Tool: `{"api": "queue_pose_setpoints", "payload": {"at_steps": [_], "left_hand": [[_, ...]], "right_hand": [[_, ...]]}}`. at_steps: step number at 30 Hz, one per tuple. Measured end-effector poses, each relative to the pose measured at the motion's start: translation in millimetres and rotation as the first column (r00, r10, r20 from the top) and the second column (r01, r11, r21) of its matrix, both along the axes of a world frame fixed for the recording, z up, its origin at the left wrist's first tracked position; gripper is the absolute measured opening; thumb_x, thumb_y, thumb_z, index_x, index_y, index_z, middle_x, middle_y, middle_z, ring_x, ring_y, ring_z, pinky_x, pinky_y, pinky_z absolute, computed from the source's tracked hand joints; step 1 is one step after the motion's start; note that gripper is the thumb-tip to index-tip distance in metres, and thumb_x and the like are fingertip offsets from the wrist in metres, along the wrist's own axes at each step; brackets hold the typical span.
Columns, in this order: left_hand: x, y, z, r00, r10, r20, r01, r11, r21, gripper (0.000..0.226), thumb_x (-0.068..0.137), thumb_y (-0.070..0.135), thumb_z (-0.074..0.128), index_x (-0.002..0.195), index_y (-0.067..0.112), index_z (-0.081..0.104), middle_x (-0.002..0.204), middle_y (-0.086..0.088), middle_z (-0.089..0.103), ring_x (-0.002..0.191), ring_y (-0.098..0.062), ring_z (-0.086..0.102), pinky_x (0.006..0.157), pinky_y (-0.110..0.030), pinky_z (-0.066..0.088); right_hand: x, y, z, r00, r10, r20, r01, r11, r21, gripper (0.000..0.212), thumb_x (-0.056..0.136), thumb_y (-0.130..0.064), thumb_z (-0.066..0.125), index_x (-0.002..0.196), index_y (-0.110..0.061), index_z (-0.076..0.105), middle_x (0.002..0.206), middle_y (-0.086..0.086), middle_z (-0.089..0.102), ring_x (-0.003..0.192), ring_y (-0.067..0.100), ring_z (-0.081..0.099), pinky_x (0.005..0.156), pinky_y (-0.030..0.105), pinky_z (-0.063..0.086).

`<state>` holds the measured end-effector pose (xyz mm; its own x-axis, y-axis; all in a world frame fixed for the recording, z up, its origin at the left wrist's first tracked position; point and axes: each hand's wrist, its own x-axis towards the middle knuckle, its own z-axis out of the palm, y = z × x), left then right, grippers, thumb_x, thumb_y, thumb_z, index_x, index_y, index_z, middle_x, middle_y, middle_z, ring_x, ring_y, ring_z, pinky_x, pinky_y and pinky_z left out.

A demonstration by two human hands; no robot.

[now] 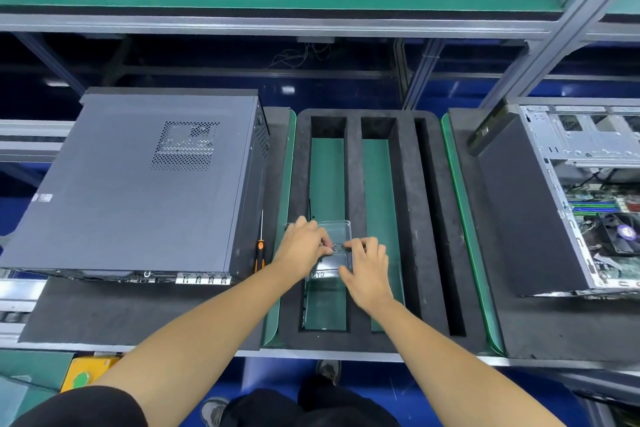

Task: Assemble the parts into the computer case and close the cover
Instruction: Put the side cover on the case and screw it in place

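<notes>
Under my fingers sits a small clear plastic tray, lying in the leftmost slot of a black foam holder with three long slots whose green floors show through. My left hand is curled over the tray's left part, thumb and forefinger closed on something tiny and shiny, perhaps a screw, though it is too small to be sure. My right hand comes in from the other side, its fingers bent and its fingertips meeting that same spot over the tray; whether they actually grip the small part or only touch it I cannot tell. What else lies in the tray is hidden by my knuckles and blurred by the clear plastic, and the raised lettering on its near edge is unreadable. Just left of my left hand an orange-handled screwdriver lies beside the holder, its shaft pointing away from me. Beyond it, further left, is the closed computer case on its side, cover on, vent holes facing up. Well off to the right of my right hand a second case lies open, showing a board, a fan and cables, cut off by the frame edge.
</notes>
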<state>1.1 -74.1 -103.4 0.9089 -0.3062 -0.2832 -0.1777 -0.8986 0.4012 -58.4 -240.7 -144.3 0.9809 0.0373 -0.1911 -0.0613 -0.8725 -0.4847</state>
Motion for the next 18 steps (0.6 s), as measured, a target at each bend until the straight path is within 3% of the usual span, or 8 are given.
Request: {"api": "queue_pose_setpoints", "payload": {"at_steps": [2, 4, 6, 11, 18], "left_hand": [[0, 4, -1, 0.999, 0.048, 0.022, -0.048, 0.998, -0.031, 0.003, 0.097, 0.031, 0.066, 0.094, 0.03, 0.067, 0.094, 0.011, 0.063, 0.096, -0.015, 0.044, 0.087, -0.032, 0.038], [0, 11, -5, 0.994, 0.108, 0.027, -0.107, 0.994, -0.04, 0.02, 0.098, 0.01, 0.059, 0.095, 0.03, 0.059, 0.083, 0.017, 0.059, 0.093, -0.015, 0.045, 0.088, -0.033, 0.039], [0, 17, -8, 0.994, 0.1, 0.031, -0.099, 0.994, -0.034, 0.026, 0.096, 0.003, 0.057, 0.095, 0.029, 0.057, 0.075, 0.019, 0.053, 0.091, -0.015, 0.046, 0.09, -0.034, 0.038], [3, 21, -10, 0.996, 0.065, 0.062, -0.059, 0.994, -0.09, 0.003, 0.096, 0.027, 0.066, 0.094, 0.028, 0.064, 0.088, 0.014, 0.061, 0.094, -0.014, 0.044, 0.081, -0.032, 0.027], [5, 18, -11, 0.997, 0.035, 0.064, -0.027, 0.992, -0.122, 0.012, 0.093, 0.03, 0.071, 0.104, 0.032, 0.068, 0.098, 0.013, 0.06, 0.1, -0.011, 0.041, 0.081, -0.029, 0.024]], "right_hand": [[1, 0, 1, 1.0, 0.001, -0.001, -0.001, 1.0, 0.01, 0.04, 0.09, -0.027, 0.06, 0.129, -0.026, 0.053, 0.12, -0.004, 0.037, 0.105, 0.014, 0.029, 0.093, 0.032, 0.032], [1, 0, 2, 1.0, 0.008, 0.001, -0.008, 1.0, 0.009, 0.04, 0.09, -0.026, 0.06, 0.13, -0.025, 0.054, 0.121, -0.003, 0.038, 0.108, 0.017, 0.032, 0.094, 0.033, 0.032], [1, 1, 2, 1.0, 0.011, 0.012, -0.011, 1.0, 0.004, 0.04, 0.09, -0.025, 0.06, 0.13, -0.024, 0.054, 0.121, -0.002, 0.039, 0.108, 0.017, 0.033, 0.095, 0.033, 0.033], [4, 4, 1, 0.999, 0.038, 0.034, -0.038, 0.999, -0.011, 0.043, 0.089, -0.025, 0.057, 0.132, -0.03, 0.055, 0.116, -0.004, 0.034, 0.104, 0.015, 0.027, 0.094, 0.032, 0.028], [2, -3, -5, 0.999, 0.044, 0.031, -0.043, 0.997, -0.06, 0.036, 0.089, -0.03, 0.058, 0.125, -0.034, 0.056, 0.126, -0.001, 0.036, 0.115, 0.02, 0.033, 0.105, 0.039, 0.03]]}}
